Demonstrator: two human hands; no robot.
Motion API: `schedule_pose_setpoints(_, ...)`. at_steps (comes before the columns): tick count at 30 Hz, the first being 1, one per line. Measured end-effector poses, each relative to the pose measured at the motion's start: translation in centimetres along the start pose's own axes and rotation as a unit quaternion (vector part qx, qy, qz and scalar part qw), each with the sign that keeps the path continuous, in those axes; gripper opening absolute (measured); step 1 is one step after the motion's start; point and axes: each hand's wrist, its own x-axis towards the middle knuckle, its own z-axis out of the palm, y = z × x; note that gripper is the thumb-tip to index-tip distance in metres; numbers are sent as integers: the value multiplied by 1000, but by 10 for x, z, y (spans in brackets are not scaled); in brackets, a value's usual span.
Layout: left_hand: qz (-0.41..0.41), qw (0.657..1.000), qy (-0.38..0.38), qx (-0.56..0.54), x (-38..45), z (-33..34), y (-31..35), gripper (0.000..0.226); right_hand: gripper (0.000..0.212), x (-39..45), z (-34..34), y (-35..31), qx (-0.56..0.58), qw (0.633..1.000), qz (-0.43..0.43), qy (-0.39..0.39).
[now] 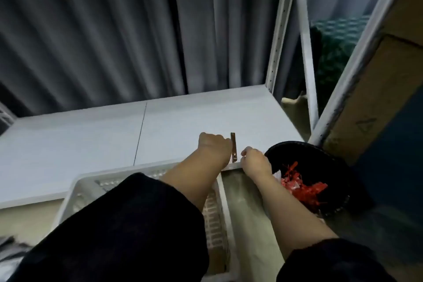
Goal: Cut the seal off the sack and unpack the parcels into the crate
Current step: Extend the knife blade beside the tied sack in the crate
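Two hands work at the near edge of a white shelf [91, 135]. Our left hand [214, 146] is curled closed, knuckles up, resting beside a slim cutter [233, 147] that lies just to its right; whether the fingers actually grip the tool we cannot tell. Our right hand [255, 161] sits just right of the cutter at the shelf lip, fingers bunched together; what they pinch, if anything, is hidden.

Immediately right of that hand stands a black bin [295, 147] holding a heap of red seals [302, 186]. Below and behind the left forearm lies the white crate [77, 192]; the part of its interior we can see shows no parcels, though our dark sleeves [137, 224] cover much of it.

No sack and no parcels appear in view. We judge the red pieces in the bin to be cut seals, so cutting seems done, or the tool is being set down or taken up. Unpacking, as far as we can see, remains outstanding.

Clearance: the shelf surface ahead and left of the hands is broad and bare. To the right, the bin and a shelf upright [304, 52] crowd the right hand. Grey curtains [114, 30] close off the far side.
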Motion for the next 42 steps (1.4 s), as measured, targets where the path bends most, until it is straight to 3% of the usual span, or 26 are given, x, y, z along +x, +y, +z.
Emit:
schedule_pose_setpoints(4, 9, 999, -25, 31, 23, 31, 0, 38, 47, 29, 45, 10, -32, 996, -43, -69)
schedule_pose_setpoints(10, 27, 997, -24, 73, 43, 68, -2, 43, 62, 62, 97, 17, -74, 993, -49, -72)
schedule_pose_setpoints(14, 36, 997, -16, 73, 47, 73, 3, 41, 60, 72, 114, 19, -97, 992, -48, -71)
schedule_pose_setpoints(19, 34, 997, -7, 64, 49, 80, 3, 38, 42, 67, 128, 21, -76, 994, -58, 53)
schedule_pose_setpoints(24, 29, 997, -12, 65, 51, 82, 4, 36, 28, 66, 135, 20, 104, 984, 33, 138)
schedule_pose_setpoints(26, 32, 997, -11, 66, 52, 84, 6, 35, 19, 68, 131, 15, 237, 954, 114, 144)
schedule_pose_setpoints(30, 31, 997, -15, 75, 54, 86, 8, 35, 15, 81, 128, 13, 426, 858, 252, 134)
schedule_pose_setpoints(33, 40, 996, -17, 75, 54, 89, 9, 36, 20, 94, 132, 17, 545, 767, 330, 80)
schedule_pose_setpoints(36, 43, 996, -27, 78, 54, 90, 7, 35, 4, 92, 127, 18, 617, 717, 321, 42)
schedule_pose_setpoints(38, 40, 995, -27, 83, 52, 88, 5, 35, 26, 88, 120, 17, 635, 705, 316, 9)
schedule_pose_setpoints(42, 32, 995, -46, 85, 42, 74, 9, 34, 34, 69, 98, 14, 694, 638, 323, -83)
